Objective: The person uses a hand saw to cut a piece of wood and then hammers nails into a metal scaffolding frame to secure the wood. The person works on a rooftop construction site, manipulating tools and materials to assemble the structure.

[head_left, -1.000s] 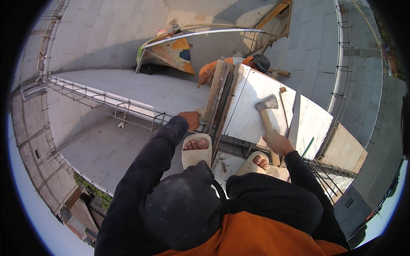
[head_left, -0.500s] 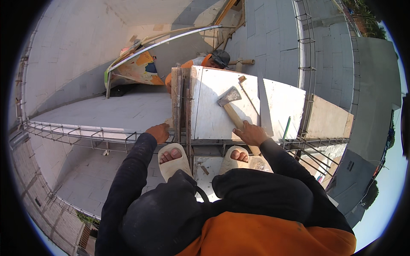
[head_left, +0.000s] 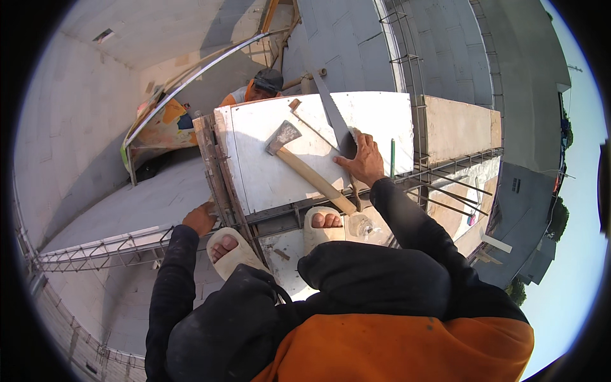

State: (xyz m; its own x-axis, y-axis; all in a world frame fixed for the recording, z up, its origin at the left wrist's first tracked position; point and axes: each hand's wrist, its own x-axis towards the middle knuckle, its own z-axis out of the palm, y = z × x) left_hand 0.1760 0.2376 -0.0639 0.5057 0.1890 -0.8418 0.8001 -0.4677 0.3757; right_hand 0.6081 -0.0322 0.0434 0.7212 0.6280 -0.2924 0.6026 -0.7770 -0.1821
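My right hand [head_left: 364, 162] is on the wide near end of a hand saw [head_left: 328, 105], thumb on one side and fingers on the other. The toothed blade points away and overhangs the far edge of a white panel [head_left: 254, 169]. Beside it an axe [head_left: 312, 178] with a wooden handle lies on the panel, its head [head_left: 282, 137] to the far left. Between axe and saw is a thin bar with a brown end [head_left: 294, 105]. My left hand [head_left: 200, 218] is closed against the edge of upright wooden planks [head_left: 216, 169]; its fingertips are partly hidden.
A co-worker in a dark cap [head_left: 267, 79] is beyond the panel's far edge. Steel rebar [head_left: 455, 162] juts out at the right; a rebar cage [head_left: 102, 251] runs along the left ledge. A green stick [head_left: 392, 157] lies on the panel. My sandaled feet [head_left: 328, 219] stand high above a floor.
My right hand has left the axe handle and moved to the saw. The saw has slid away past the panel's far edge, toward the co-worker's side. The view has shifted right.
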